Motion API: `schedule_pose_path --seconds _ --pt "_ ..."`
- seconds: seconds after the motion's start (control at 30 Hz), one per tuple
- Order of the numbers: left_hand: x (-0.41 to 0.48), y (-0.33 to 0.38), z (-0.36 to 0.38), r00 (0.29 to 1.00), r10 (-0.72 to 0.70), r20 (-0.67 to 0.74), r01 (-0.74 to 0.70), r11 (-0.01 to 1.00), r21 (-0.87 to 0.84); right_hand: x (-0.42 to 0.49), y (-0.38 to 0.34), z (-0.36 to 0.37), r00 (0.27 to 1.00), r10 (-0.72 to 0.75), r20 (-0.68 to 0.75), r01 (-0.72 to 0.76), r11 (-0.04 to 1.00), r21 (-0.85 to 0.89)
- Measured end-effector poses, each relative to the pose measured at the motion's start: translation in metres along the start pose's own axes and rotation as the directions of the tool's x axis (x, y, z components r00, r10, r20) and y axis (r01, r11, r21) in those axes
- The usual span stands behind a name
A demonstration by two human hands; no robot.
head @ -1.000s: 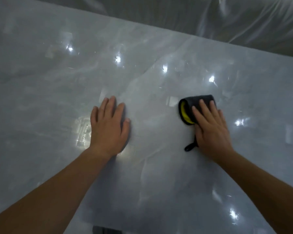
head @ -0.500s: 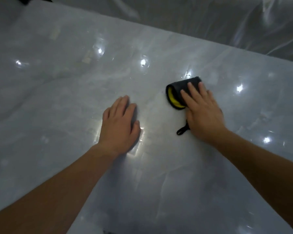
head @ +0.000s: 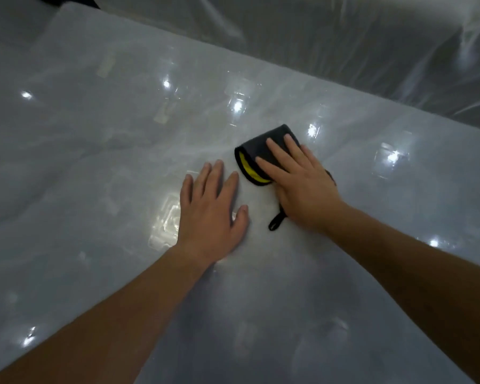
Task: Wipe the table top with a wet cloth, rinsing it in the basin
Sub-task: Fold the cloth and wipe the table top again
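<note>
We are looking down on a glossy, pale grey table top [head: 94, 189], and both of the person's bare forearms are reaching across it from the near edge. The right hand [head: 302, 184] is lying palm down on a folded dark cloth [head: 261, 145]. Its fingers [head: 279, 152] are straight and slightly spread, pressing the cloth flat rather than curling round it. The cloth is sitting on the table top a little right of the middle, toward the far edge. Its dark outer face is showing under the fingertips, and a yellow inner layer [head: 247, 169] is peeking out at its left fold. A small dark loop [head: 276, 221] is sticking out from under the heel of the right hand on the near side, lying on the surface.

The left hand [head: 208, 206] is resting flat on the bare table just left of the cloth and slightly nearer, close beside it but not touching it. Its fingers are straight and loosely together, the thumb is angling out to the right, and it is holding nothing.

Bright spots of light [head: 237, 106] are glinting across the surface, which is looking streaked or wet, though we are not able to tell which. Beyond the far edge, clear plastic sheeting [head: 344, 37] is hanging in folds.
</note>
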State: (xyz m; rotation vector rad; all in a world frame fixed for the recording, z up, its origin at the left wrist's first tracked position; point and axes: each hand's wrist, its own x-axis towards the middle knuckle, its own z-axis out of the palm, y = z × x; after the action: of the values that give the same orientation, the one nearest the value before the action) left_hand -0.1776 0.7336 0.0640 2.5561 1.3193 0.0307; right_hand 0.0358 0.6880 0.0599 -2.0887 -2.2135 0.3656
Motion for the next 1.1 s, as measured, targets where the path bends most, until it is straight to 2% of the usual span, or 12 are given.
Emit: schedule_pose_path --seconds 0.1,0.17,0.23,0.37,0.5,0.6,0.73,0.77,0.87,0.93,1.0,1.1 --pt "0.01 -0.003 -0.008 0.999 0.007 -0.048 -0.009 1.0 -0.029 0.005 0.051 -0.013 0.961 0.264 -0.079 -0.264 0.964 0.015" --pt "0.018 -0.009 -0.009 0.997 0.025 -0.067 -0.027 0.999 -0.038 0.019 0.075 -0.025 0.844 0.523 -0.119 -0.52 0.852 0.06" --pt "0.03 -0.015 -0.009 0.998 0.042 -0.049 -0.044 0.998 -0.04 0.047 0.071 -0.031 0.781 0.612 -0.122 -0.611 0.79 0.054" --pt "0.052 -0.03 -0.007 0.999 0.034 0.035 -0.035 0.999 0.026 0.106 0.016 -0.023 0.957 0.28 -0.076 -0.28 0.96 0.016" --pt "0.053 -0.034 -0.006 0.999 0.039 0.027 -0.04 0.999 0.034 0.097 0.017 -0.014 0.995 0.093 -0.034 -0.093 0.996 0.001" --pt "0.054 -0.032 -0.007 0.999 0.029 0.026 -0.03 0.999 0.019 0.078 0.055 -0.016 0.959 0.252 -0.129 -0.254 0.967 0.002" --pt "0.057 -0.029 -0.008 0.999 0.006 0.033 -0.007 1.0 0.016 0.098 0.055 -0.026 0.77 0.622 -0.143 -0.618 0.782 0.076" --pt "0.057 -0.028 -0.008 0.999 -0.001 0.038 0.0 1.0 0.017 0.113 0.044 -0.027 0.794 0.594 -0.128 -0.59 0.804 0.067" --pt "0.059 -0.025 -0.009 0.999 -0.016 0.049 0.014 0.999 0.042 0.153 0.014 -0.027 0.97 0.239 -0.038 -0.239 0.971 0.013" --pt "0.06 -0.023 -0.01 0.997 -0.035 0.073 0.031 0.998 0.06 0.159 0.01 -0.027 0.989 0.147 0.01 -0.148 0.989 0.021" --pt "0.059 -0.019 -0.01 0.996 -0.042 0.073 0.038 0.998 0.049 0.144 0.018 -0.028 0.983 0.185 -0.011 -0.185 0.982 0.037" --pt "0.057 -0.002 -0.012 0.999 0.02 0.044 -0.021 1.0 0.023 0.093 0.051 -0.027 0.914 0.391 -0.108 -0.388 0.92 0.052"
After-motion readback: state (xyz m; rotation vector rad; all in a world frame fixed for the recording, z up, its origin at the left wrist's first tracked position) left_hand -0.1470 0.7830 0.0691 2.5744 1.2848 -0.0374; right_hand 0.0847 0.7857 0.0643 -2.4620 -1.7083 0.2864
